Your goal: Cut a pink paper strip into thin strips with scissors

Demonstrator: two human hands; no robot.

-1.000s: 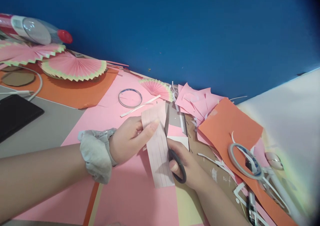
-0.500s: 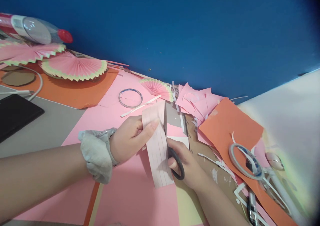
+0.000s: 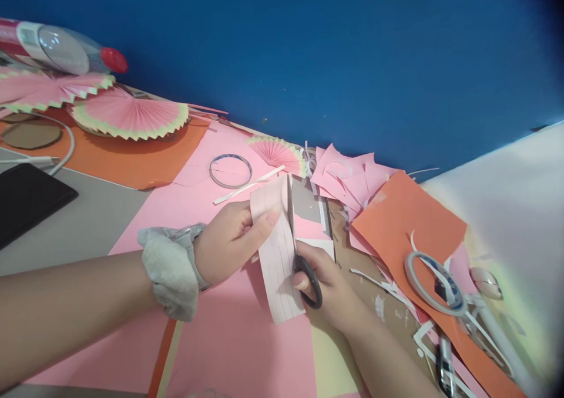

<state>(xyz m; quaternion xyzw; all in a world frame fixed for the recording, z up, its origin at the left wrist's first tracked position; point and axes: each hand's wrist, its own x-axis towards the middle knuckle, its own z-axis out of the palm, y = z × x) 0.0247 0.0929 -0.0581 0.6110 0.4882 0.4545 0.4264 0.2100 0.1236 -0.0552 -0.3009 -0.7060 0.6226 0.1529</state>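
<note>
My left hand pinches a pale pink strip of paper with ruled lines along it, thumb on top. A fabric scrunchie circles that wrist. My right hand is wrapped round a pair of scissors with a black handle, held against the paper's right edge. The blades lie along that edge, mostly hidden by the paper, and how far they are apart cannot be seen. Below both hands lies a large pink sheet.
Pleated pink paper fans and a bottle with a red cap lie at the back left, near a black flat device. A tape ring sits behind my left hand. Orange paper, a tape roll and a cutter lie right.
My right hand and the scissors have shifted slightly up and left along the paper's edge. The left hand keeps its hold, almost unmoved.
</note>
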